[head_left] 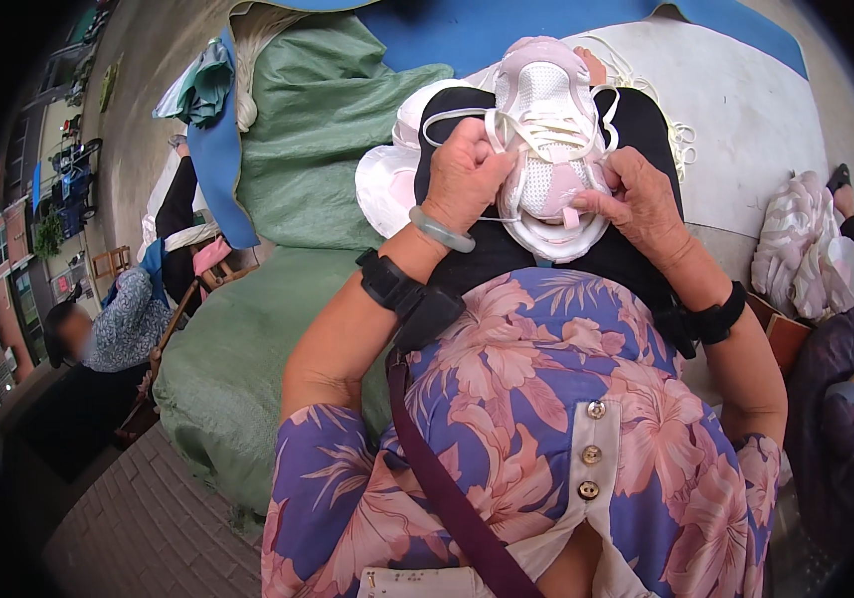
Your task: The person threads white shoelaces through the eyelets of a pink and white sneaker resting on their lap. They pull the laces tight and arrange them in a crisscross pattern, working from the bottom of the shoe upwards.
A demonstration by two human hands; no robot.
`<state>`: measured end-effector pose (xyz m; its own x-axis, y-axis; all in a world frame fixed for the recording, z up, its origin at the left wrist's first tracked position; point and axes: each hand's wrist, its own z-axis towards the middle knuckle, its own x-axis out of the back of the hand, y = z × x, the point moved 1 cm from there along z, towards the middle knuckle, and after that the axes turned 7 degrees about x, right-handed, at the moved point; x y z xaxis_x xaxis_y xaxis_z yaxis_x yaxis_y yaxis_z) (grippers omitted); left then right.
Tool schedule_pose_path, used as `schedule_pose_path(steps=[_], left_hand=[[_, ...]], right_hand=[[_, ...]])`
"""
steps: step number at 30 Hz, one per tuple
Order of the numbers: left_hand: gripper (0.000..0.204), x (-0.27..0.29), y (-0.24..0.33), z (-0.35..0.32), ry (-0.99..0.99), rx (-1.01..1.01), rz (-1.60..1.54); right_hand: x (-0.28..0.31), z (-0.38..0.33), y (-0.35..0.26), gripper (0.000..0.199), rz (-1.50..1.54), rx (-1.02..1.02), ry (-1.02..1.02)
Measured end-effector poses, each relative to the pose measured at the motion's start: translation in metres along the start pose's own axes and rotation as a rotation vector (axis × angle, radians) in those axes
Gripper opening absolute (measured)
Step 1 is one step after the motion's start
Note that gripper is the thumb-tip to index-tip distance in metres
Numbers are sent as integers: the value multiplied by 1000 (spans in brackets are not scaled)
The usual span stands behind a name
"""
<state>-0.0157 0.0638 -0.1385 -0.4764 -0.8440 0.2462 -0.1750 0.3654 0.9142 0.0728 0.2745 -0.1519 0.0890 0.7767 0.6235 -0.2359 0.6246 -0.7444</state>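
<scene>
A white and pink sneaker (pixel 549 85) rests on my lap with its toe pointing away and its opening toward me. Cream shoelace (pixel 546 128) crosses its upper, and loose loops stand out on both sides. My left hand (pixel 469 171) is closed in a pinch on the lace at the left eyelet edge; the fingertips are partly hidden. On the other side my right hand (pixel 641 199) grips the sneaker's right edge, its thumb lying beside the tongue. More white and pink shoe parts (pixel 387 187) lie to the left of my knee.
Green woven sacks (pixel 332 130) bulge at my left. Loose white laces (pixel 681 140) trail over a pale board (pixel 746 110) ahead. At right sits a pile of pinkish shoes (pixel 796 244) beside another seated person (pixel 841 429). A second person (pixel 128 319) sits at far left.
</scene>
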Motion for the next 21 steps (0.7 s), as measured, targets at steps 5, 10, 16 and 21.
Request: schedule_pose_path(steps=[5,10,16,21], left_hand=[[43,9,31,-25,232,-580,563],[58,-1,22,-28,133,-699,726],[33,-6,12,-35,228,-556,841],[17,-5,4,-10,189,-438,777]], right_hand=[[13,6,-31,27,52,-29,-2],[-14,25,-55,7,43,132,42],[-44,34,-45,12,-46,-4,-63],[-55,49,-32,14,-119,-18,-58]])
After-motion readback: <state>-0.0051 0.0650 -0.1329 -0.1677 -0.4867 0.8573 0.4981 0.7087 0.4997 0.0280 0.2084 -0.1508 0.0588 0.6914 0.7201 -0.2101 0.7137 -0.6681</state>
